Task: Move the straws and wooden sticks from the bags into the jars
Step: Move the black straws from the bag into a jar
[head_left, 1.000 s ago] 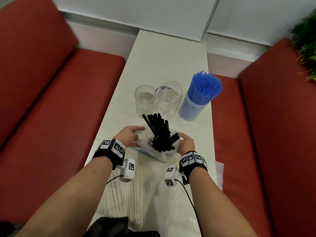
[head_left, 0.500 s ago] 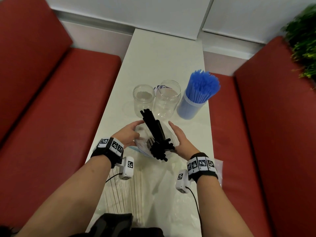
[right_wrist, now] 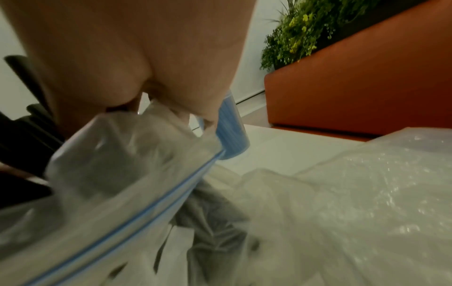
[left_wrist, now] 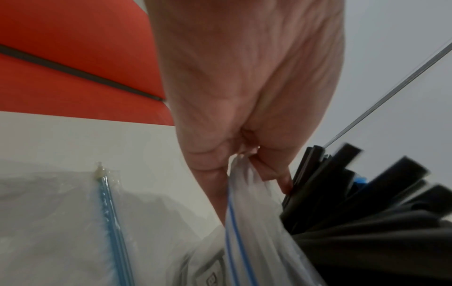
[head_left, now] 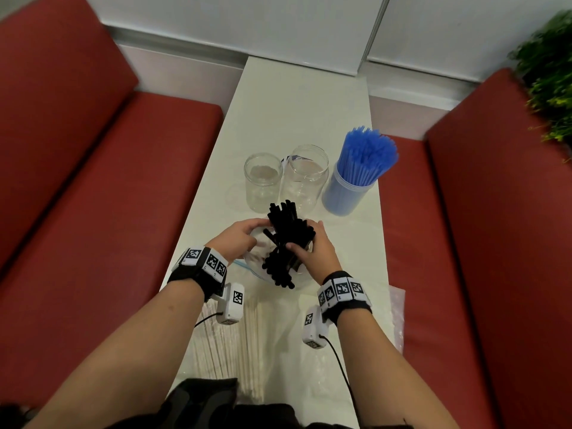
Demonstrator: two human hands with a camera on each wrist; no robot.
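Note:
A bundle of black straws (head_left: 286, 239) stands tilted in a clear zip bag (head_left: 257, 261) on the white table (head_left: 297, 113), near me. My left hand (head_left: 244, 235) pinches the bag's rim (left_wrist: 244, 164) beside the straws (left_wrist: 354, 193). My right hand (head_left: 305, 239) grips the bundle, thumb across the straws and bag plastic (right_wrist: 127, 164) against the palm. Two empty glass jars (head_left: 263, 181) (head_left: 305, 178) stand just beyond the hands. Wooden sticks in a bag (head_left: 226, 345) lie under my left forearm.
A jar full of blue straws (head_left: 353, 184) stands right of the empty jars, near the table's right edge. An empty crumpled bag (right_wrist: 342, 193) lies at the near right. Red benches (head_left: 93, 181) flank the narrow table, and a plant (head_left: 548, 72) is far right.
My right hand, which lay with straight fingers against the bag half a second ago, has closed round the black straws. The fanned-out straws are drawn into a tighter bundle.

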